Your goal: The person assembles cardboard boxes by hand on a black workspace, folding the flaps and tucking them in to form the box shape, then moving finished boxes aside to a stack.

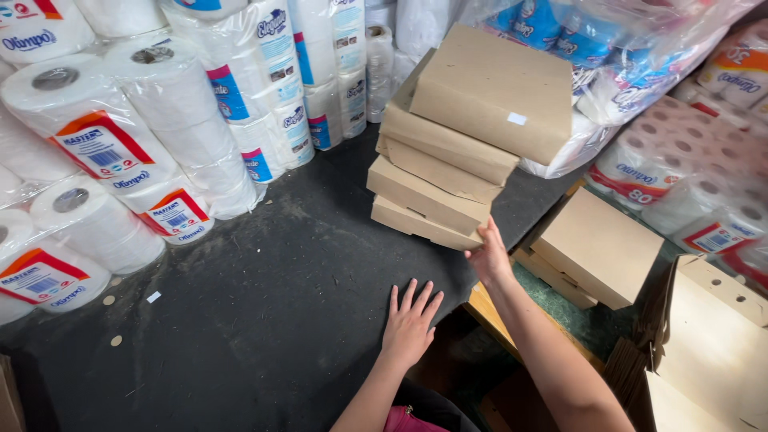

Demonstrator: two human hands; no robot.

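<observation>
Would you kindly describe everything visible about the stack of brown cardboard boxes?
The stack of cardboard boxes is five flat, closed, plain brown boxes, piled askew on the dark table. The top one tilts back against plastic-wrapped paper rolls and bears a small pale label. The right hand touches the lowest box's corner; the left hand lies flat nearby.

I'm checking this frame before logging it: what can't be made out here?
- Head view: the right hand touches the stack of flat brown boxes; its fingertips are hidden behind the bottom box.
- What the boxes hold: closed.
- The paper rolls at left run off the edge.
- Left hand lies flat on the dark table.
</observation>
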